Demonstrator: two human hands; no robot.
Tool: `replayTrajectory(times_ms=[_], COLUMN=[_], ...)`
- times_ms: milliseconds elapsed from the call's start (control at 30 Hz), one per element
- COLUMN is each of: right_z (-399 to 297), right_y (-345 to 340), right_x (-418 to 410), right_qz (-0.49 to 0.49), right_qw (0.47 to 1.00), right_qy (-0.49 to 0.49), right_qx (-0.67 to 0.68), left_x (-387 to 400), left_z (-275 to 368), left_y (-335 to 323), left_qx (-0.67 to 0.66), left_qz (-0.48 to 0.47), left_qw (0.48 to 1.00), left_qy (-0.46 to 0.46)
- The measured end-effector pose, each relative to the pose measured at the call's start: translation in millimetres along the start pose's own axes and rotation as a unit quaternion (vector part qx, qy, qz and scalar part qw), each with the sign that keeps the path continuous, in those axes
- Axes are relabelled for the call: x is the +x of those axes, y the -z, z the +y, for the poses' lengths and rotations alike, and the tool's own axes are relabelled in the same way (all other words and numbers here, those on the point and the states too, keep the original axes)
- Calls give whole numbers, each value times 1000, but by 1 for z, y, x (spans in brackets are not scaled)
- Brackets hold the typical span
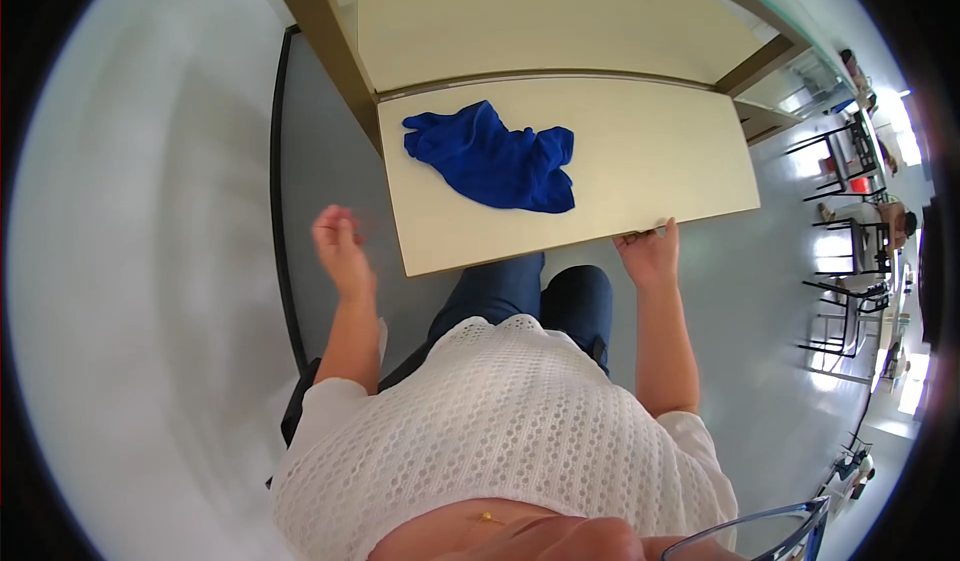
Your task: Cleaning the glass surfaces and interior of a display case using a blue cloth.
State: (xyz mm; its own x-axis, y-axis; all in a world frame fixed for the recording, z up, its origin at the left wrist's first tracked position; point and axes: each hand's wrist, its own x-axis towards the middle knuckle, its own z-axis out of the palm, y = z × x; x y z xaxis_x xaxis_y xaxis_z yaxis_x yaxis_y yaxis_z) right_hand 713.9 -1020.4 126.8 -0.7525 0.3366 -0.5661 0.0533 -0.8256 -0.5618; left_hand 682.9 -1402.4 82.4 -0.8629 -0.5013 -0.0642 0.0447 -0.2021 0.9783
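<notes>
Before me a flat cream panel (pixel 660 148) juts out from a cabinet with a brown frame (pixel 322 43). On the panel's left half lies a crumpled blue cloth (pixel 495 160). My right hand (pixel 649 253) grips the panel's front edge towards its right end, thumb uppermost and the other fingers partly hidden at the edge. Off the panel's left side, my left hand (pixel 341 242) is raised, a little blurred, with loosely bent fingers and nothing visible in it. Neither hand touches the cloth.
A white wall (pixel 150 261) with a black base strip (pixel 279 208) runs along my left. Grey floor (pixel 735 321) lies below. Far right stand several chairs (pixel 847 238) and tables, with a person (pixel 892 223) among them. My legs (pixel 487 291) are under the panel's front edge.
</notes>
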Motion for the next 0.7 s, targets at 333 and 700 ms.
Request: replayTrajectory(times_ms=[333,700], right_z=[11,18], right_y=[-13,3], right_x=[-5,14], right_qz=[22,-10], right_qw=[995,994], right_qy=[16,-12], right_qx=[100,107], left_x=[-34,-83], left_z=[68,33], left_y=[-138,-251], left_qx=[606,569], left_qz=[-333,-442], left_qw=[639,583], left_qy=[-338,-375])
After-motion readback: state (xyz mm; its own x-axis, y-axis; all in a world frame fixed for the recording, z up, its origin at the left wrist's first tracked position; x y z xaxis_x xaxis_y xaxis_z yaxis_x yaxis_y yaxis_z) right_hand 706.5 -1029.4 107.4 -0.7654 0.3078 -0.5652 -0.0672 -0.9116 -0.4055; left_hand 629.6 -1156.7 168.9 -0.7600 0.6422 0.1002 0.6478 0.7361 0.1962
